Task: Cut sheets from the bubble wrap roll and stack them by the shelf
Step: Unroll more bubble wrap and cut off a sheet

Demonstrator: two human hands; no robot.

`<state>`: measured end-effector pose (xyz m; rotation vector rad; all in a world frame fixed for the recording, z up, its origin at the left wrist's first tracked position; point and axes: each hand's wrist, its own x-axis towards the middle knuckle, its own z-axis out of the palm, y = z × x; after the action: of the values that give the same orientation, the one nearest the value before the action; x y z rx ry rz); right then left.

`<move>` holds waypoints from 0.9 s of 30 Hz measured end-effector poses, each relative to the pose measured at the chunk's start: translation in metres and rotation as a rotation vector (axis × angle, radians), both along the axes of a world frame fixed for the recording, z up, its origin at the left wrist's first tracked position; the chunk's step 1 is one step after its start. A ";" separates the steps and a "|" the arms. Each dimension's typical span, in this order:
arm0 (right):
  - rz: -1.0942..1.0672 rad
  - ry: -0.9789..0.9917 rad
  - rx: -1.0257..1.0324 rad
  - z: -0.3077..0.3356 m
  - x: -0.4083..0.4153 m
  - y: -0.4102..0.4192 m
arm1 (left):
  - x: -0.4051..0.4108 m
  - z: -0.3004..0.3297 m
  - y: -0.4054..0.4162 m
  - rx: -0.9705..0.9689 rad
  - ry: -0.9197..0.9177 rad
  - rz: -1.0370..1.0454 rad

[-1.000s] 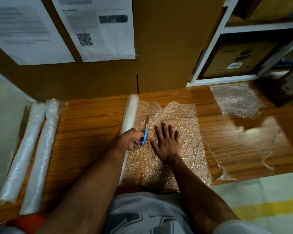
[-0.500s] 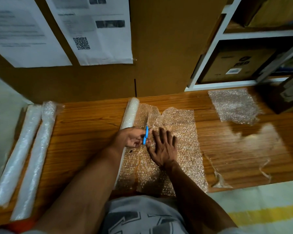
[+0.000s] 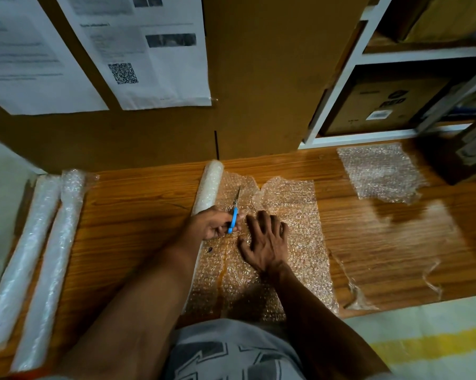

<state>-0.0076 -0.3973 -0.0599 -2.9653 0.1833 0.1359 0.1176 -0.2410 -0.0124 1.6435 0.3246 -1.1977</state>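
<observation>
A bubble wrap roll [image 3: 210, 185] lies on the wooden table [image 3: 138, 209], with its unrolled sheet [image 3: 294, 215] spread flat to the right. My left hand [image 3: 213, 223] grips blue-handled scissors [image 3: 234, 215] whose blades point away from me along the sheet beside the roll. A slit in the sheet runs from the table's near edge up to the scissors. My right hand [image 3: 267, 242] presses flat with spread fingers on the sheet just right of the scissors. A cut sheet of bubble wrap [image 3: 379, 171] lies at the back right by the white shelf [image 3: 341, 86].
Two more wrapped rolls [image 3: 39, 242] lie along the table's left end. A dark box [image 3: 467, 152] stands at the far right by the shelf. Thin plastic scraps [image 3: 354, 294] lie near the front edge. A cardboard wall with taped papers [image 3: 138, 50] backs the table.
My left hand has advanced the scissors a little farther along the sheet, away from me. My right hand stays pressed on the sheet beside them.
</observation>
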 end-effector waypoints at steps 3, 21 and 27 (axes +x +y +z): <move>-0.009 -0.024 0.009 0.001 0.012 -0.002 | 0.001 0.006 0.000 -0.029 0.069 0.028; 0.083 0.081 -0.001 -0.016 0.025 -0.011 | 0.025 0.025 -0.018 -0.025 -0.001 -0.036; 0.076 0.075 0.010 -0.017 0.025 -0.011 | 0.031 0.011 -0.028 0.053 -0.095 0.023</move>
<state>0.0178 -0.4087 -0.0773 -2.9602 0.0789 0.2565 0.1483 -0.2690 -0.0013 1.7315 0.3168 -1.0985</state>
